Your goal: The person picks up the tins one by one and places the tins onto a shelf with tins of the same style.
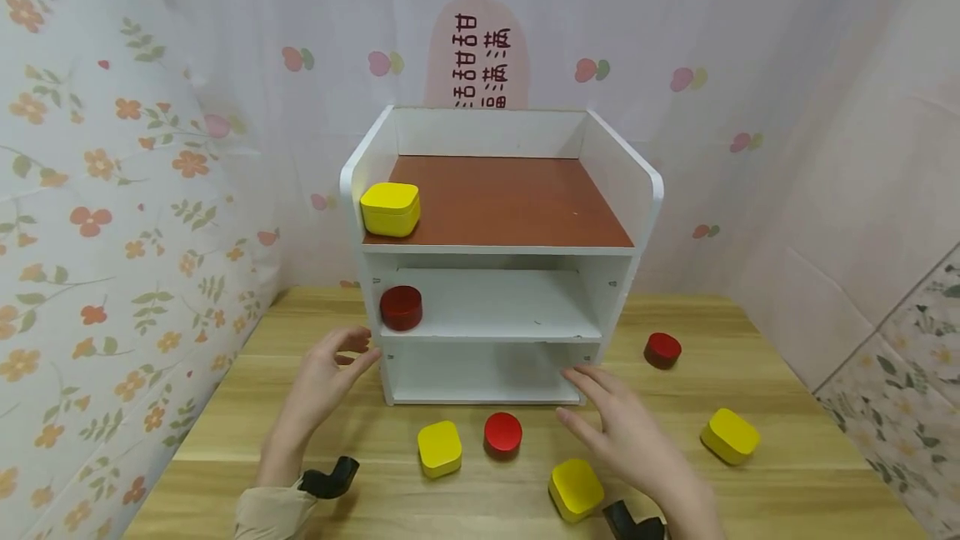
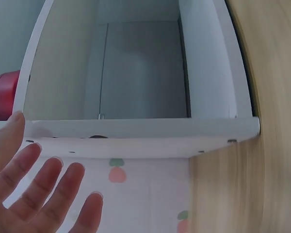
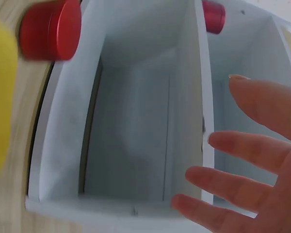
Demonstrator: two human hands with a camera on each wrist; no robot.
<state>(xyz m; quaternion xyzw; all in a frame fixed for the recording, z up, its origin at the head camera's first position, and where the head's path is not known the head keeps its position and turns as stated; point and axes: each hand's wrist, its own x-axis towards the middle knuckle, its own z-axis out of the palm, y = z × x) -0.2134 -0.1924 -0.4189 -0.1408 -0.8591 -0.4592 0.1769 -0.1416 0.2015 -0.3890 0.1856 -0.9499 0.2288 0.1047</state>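
Note:
A white shelf unit (image 1: 487, 398) with a brown top board stands on the wooden table. My left hand (image 1: 326, 386) is at its left side, fingers loosely spread, with the thumb by the front edge. Close above that thumb, a round red tin (image 1: 401, 308) sits at the left of the middle shelf. My right hand (image 1: 626, 427) hovers before the lower right corner, its fingers (image 3: 237, 145) apart and holding nothing. A square yellow tin (image 1: 391, 209) rests on the top board's left front corner. Below the right hand lies another yellow tin (image 1: 576, 490).
In front of the unit are a yellow tin (image 1: 440, 448) and a red tin (image 1: 502, 436). On the right side of the table lie a red tin (image 1: 663, 350) and a yellow tin (image 1: 731, 437). A patterned curtain (image 1: 712, 107) hangs behind.

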